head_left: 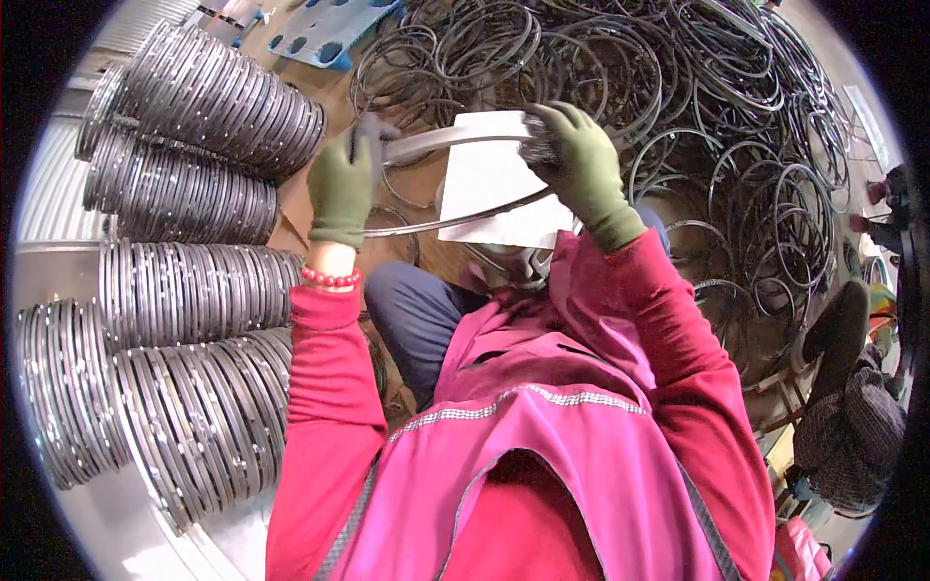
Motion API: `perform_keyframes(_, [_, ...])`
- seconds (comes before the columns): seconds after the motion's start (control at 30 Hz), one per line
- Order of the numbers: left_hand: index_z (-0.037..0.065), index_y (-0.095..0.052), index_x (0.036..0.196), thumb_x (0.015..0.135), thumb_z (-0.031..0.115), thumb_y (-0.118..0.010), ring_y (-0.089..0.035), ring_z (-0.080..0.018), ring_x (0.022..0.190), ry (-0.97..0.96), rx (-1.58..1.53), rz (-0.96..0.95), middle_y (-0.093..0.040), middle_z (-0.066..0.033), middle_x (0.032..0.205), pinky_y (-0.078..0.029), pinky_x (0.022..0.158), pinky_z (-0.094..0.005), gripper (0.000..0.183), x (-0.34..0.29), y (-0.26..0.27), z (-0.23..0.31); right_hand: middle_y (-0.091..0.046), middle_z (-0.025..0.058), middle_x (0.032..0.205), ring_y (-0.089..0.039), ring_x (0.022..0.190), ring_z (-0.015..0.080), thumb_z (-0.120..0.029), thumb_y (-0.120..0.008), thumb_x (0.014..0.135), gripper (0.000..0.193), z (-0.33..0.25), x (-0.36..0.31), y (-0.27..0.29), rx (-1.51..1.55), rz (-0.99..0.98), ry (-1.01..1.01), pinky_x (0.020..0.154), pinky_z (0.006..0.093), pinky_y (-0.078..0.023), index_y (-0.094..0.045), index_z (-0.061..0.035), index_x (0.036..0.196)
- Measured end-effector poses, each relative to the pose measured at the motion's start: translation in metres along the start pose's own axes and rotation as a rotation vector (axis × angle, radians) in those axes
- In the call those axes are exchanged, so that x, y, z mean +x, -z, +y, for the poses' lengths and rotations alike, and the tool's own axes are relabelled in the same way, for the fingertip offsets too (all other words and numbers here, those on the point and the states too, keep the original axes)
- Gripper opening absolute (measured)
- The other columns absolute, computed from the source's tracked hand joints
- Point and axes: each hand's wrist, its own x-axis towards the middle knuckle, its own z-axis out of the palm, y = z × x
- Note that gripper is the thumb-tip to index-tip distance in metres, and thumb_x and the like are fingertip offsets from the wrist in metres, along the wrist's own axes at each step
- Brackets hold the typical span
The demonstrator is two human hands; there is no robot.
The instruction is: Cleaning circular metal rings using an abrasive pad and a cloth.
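wore a pink apron (523, 416) nearest the lens at six o'clock, soft cloth with checkered trim, over red sleeves (339, 387). held a pale metal hoop (450, 138) up at twelve o'clock, spanned between both sides, probably for a level, steady rim. had the right hand (586, 169) at one o'clock, green-gloved, fingers curled over, pinching the flat band above a dark, blurred patch. had the left hand (344, 184) at eleven o'clock by the hoop's left side; could not tell, through the smear, pinching from mere touching. showed a smooth white sheet (494, 184) beyond the band. passed stacked rings (203, 290) from eight to ten o'clock, ribbed, speckled columns laid sideways, likely nested to save room. met loose hoops (717, 77) from twelve to three o'clock, thin, glossy, tangled; then, at eleven, a blue pallet (334, 24) punched with rounded holes.
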Motion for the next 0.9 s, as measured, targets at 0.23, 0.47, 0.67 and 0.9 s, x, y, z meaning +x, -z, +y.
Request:
perform_keyframes(0.23, [0.009, -0.067, 0.082, 0.095, 0.035, -0.038, -0.062, -0.0325, 0.066, -0.134, 0.404, 0.156, -0.063, -0.0131, 0.070, -0.046, 0.059, -0.0412, 0.041, -0.009, -0.019, 0.022, -0.057, 0.0085, 0.106, -0.055, 0.098, 0.0283, -0.014, -0.066, 0.068, 0.047, -0.079, 0.024, -0.013, -0.194, 0.077, 0.239, 0.087, 0.0396, -0.043, -0.055, -0.0129, 0.113])
perform_keyframes(0.47, [0.012, -0.068, 0.085, 0.093, 0.027, -0.045, -0.063, -0.0300, 0.068, -0.104, 0.066, 0.060, -0.064, -0.0112, 0.072, -0.046, 0.058, -0.0373, 0.029, -0.014, -0.002, -0.002, -0.058, 0.0122, 0.105, -0.057, 0.096, 0.0331, -0.010, -0.071, 0.063, 0.046, -0.026, 0.005, 0.006, 0.222, -0.008, 0.014, 0.082, 0.0392, -0.048, -0.058, -0.0091, 0.107])
perform_keyframes(0.67, [0.010, -0.068, 0.089, 0.092, 0.021, -0.044, -0.063, -0.0220, 0.062, -0.198, 0.068, 0.151, -0.066, -0.0092, 0.075, -0.046, 0.057, -0.0328, 0.027, -0.014, -0.002, -0.013, -0.058, 0.0128, 0.102, -0.059, 0.093, 0.0326, -0.013, -0.073, 0.064, 0.043, 0.011, -0.022, 0.000, 0.384, -0.041, -0.124, 0.080, 0.0354, -0.048, -0.058, -0.0068, 0.104])
perform_keyframes(0.9, [0.002, -0.068, 0.088, 0.095, 0.024, -0.042, -0.054, -0.0096, 0.059, -0.258, -0.239, 0.152, -0.066, -0.0036, 0.075, -0.043, 0.054, -0.0272, 0.035, -0.007, -0.006, -0.021, -0.059, 0.0119, 0.102, -0.059, 0.094, 0.0318, -0.010, -0.074, 0.059, 0.048, -0.011, 0.008, 0.039, 0.273, 0.009, -0.049, 0.080, 0.0357, -0.049, -0.058, -0.0066, 0.104])
